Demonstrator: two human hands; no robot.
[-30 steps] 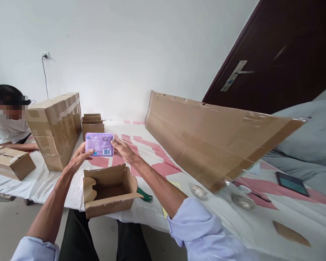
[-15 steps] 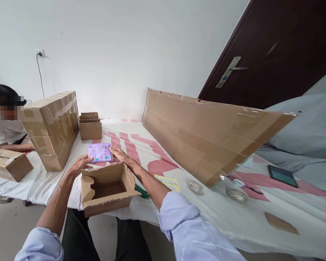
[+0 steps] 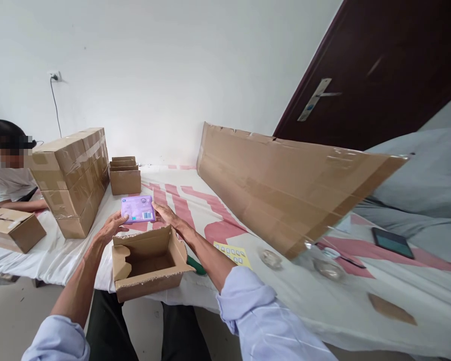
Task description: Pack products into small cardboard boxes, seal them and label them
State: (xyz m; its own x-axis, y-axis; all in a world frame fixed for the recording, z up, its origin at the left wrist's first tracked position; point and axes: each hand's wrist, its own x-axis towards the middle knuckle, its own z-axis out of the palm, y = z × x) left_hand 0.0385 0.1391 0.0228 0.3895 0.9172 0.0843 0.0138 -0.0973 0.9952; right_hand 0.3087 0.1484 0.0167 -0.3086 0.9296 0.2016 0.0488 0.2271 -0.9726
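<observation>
Both my hands hold a flat purple packet (image 3: 137, 209) with a barcode, just above and behind an open brown carton (image 3: 149, 264) at the table's near edge. My left hand (image 3: 110, 228) grips the packet's left end with fingers curled under it. My right hand (image 3: 164, 214) pinches its right end. The carton is open at the top and looks empty inside.
A stack of taped cartons (image 3: 73, 175) and smaller open boxes (image 3: 125, 175) stand at the back left. A long cardboard sheet (image 3: 285, 185) leans at the right. Another person (image 3: 3, 170) sits at far left beside a box (image 3: 11, 228). A green-handled tool (image 3: 195, 265), yellow label sheet (image 3: 233, 252), tape rolls (image 3: 270, 258) and a tablet (image 3: 393, 242) lie on the cloth.
The purple packet has come down and tilted flatter, closer to the open carton. Both hands kept hold of it throughout.
</observation>
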